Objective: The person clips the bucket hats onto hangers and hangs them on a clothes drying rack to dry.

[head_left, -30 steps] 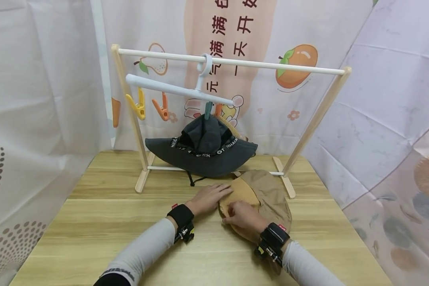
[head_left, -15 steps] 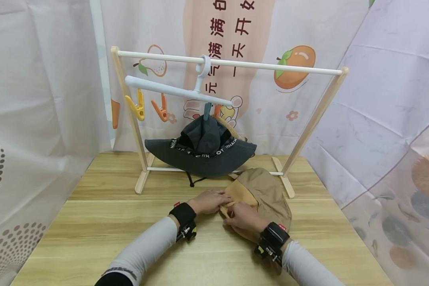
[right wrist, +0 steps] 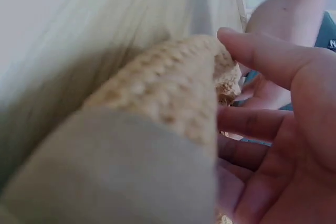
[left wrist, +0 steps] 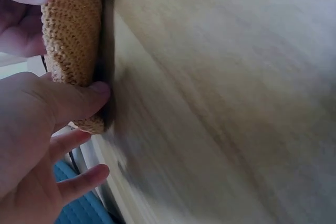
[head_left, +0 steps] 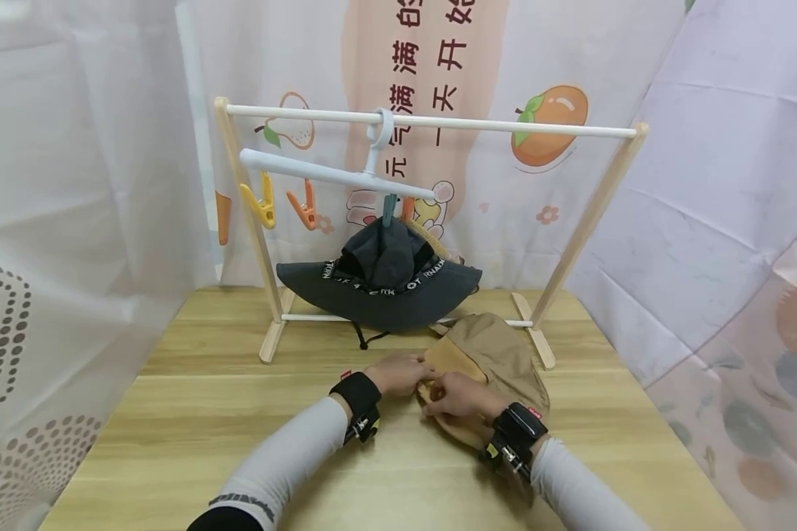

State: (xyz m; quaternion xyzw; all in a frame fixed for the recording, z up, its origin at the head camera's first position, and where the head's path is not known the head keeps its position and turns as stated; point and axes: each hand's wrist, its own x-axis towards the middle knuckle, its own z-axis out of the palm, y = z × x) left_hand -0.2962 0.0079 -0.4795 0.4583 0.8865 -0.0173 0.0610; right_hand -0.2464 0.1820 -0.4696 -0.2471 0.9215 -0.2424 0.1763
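A tan hat (head_left: 505,348) with a mustard knitted part (head_left: 453,359) lies on the wooden table, right of centre. My left hand (head_left: 400,374) pinches the near-left end of the knit; in the left wrist view the thumb lies over the knitted edge (left wrist: 73,35) and the other fingers are behind or spread below. Close beside it, my right hand (head_left: 463,397) holds the same edge between thumb and fingers. From the right wrist, the rolled knit (right wrist: 163,77) shows beside smooth tan cloth (right wrist: 121,166). The hat's underside is hidden.
Behind the hands stands a wooden rack (head_left: 574,243) with a pale blue hanger (head_left: 332,173) on its rod. A dark bucket hat (head_left: 392,302) hangs from a teal clip (head_left: 389,210). Yellow (head_left: 260,203) and orange (head_left: 304,205) clips hang at left.
My left hand has drawn back from lying over the knit to pinching its near edge. The right hand stays at the edge. The head view has shifted slightly.
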